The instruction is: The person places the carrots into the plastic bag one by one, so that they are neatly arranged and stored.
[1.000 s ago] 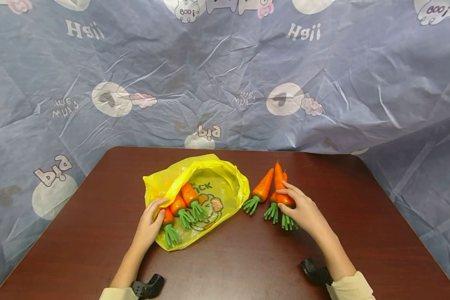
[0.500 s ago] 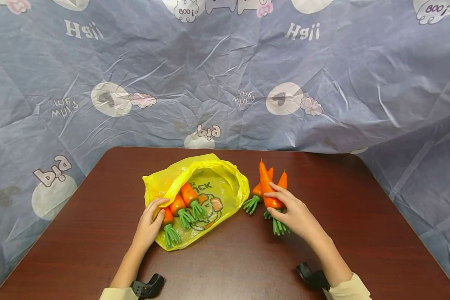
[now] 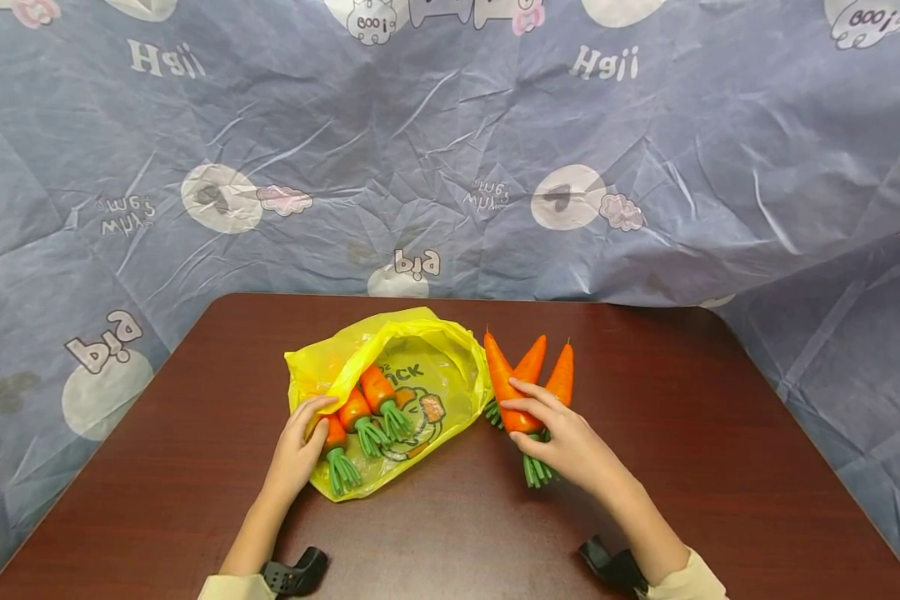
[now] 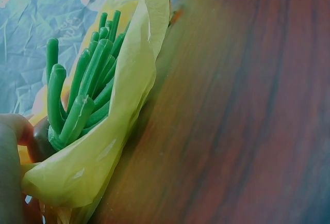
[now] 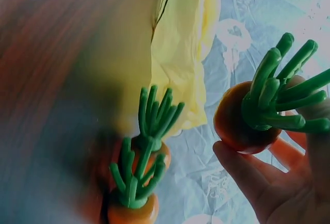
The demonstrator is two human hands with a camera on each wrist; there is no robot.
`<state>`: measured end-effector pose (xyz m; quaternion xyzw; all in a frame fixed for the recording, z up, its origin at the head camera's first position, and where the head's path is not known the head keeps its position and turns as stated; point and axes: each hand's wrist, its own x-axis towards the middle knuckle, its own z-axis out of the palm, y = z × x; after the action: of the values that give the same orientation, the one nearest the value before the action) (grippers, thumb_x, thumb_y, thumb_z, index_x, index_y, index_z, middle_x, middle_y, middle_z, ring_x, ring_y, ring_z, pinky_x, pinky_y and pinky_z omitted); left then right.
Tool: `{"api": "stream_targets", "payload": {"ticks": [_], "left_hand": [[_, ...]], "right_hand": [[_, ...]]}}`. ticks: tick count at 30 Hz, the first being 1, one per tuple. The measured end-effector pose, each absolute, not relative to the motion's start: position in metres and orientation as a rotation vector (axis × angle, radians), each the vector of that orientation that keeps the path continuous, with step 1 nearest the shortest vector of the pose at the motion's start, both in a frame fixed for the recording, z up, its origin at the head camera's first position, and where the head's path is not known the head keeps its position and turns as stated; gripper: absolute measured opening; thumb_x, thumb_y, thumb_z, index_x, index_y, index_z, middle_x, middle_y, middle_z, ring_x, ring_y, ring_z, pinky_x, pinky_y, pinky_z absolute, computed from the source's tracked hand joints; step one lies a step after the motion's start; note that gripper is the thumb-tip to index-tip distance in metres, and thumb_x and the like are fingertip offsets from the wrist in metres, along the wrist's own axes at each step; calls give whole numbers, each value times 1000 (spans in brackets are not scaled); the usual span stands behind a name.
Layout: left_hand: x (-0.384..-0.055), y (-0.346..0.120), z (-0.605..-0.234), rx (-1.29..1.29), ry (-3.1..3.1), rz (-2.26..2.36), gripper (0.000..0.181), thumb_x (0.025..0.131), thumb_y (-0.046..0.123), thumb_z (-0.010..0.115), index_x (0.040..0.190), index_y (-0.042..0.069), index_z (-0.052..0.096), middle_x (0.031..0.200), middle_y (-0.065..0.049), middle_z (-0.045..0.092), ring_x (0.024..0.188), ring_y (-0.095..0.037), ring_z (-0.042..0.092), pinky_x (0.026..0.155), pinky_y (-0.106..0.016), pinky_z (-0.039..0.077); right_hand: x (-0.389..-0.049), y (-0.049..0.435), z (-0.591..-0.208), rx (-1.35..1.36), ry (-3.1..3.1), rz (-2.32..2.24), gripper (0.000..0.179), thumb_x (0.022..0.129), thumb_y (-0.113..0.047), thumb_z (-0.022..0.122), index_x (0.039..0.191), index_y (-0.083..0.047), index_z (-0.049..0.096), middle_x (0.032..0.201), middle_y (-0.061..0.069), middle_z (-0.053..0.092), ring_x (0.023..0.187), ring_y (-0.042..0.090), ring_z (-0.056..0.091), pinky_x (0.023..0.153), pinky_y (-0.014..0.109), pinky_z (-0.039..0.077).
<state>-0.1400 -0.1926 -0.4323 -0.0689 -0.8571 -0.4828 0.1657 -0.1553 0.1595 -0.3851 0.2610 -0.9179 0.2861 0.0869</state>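
Note:
A yellow plastic bag lies on its side, its mouth toward me. Inside it are three orange carrots with green stem tops: one near the middle, one beside it, one at the left hand. My left hand holds the bag's left rim, right by that carrot; its green stems fill the left wrist view. My right hand grips another carrot around its thick end, raised above two carrots on the table, one behind it and one to the right.
The dark brown table reaches out on both sides of the bag. Behind it hangs a wrinkled grey-blue cloth with printed cartoons. Each wrist wears a black band, one on the left and one on the right.
My right hand has carried its carrot leftward from over the right-hand carrots to beside the bag's right edge. The left hand and the bag have stayed in place.

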Motion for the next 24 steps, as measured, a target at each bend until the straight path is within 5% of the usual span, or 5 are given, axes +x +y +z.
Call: {"api": "stream_targets", "payload": {"ticks": [7, 14, 24], "left_hand": [[-140, -192, -433, -202, -2440, -1388, 28, 90, -1, 47, 116, 0, 56, 123, -19, 51, 124, -32, 38, 101, -50, 27], [-140, -192, -432, -198, -2446, -1364, 28, 90, -1, 47, 116, 0, 56, 122, -18, 52, 122, -29, 40, 100, -41, 28], [-140, -193, -431, -198, -2447, -1367, 28, 90, -1, 46, 117, 0, 56, 122, -18, 51, 123, -30, 40, 100, -45, 28]], "right_hand": [[-150, 150, -390, 840, -2716, 881, 34, 80, -21, 67, 114, -24, 62, 137, -8, 45, 109, 14, 56, 81, 29, 49], [-144, 139, -394, 959, -2762, 955, 33, 83, -18, 63, 116, -22, 60, 139, -3, 43, 65, 0, 46, 60, 17, 44], [-144, 118, -394, 1070, -2882, 886, 32, 84, -22, 61, 116, -22, 61, 140, -4, 41, 65, 2, 46, 61, 16, 40]]}}
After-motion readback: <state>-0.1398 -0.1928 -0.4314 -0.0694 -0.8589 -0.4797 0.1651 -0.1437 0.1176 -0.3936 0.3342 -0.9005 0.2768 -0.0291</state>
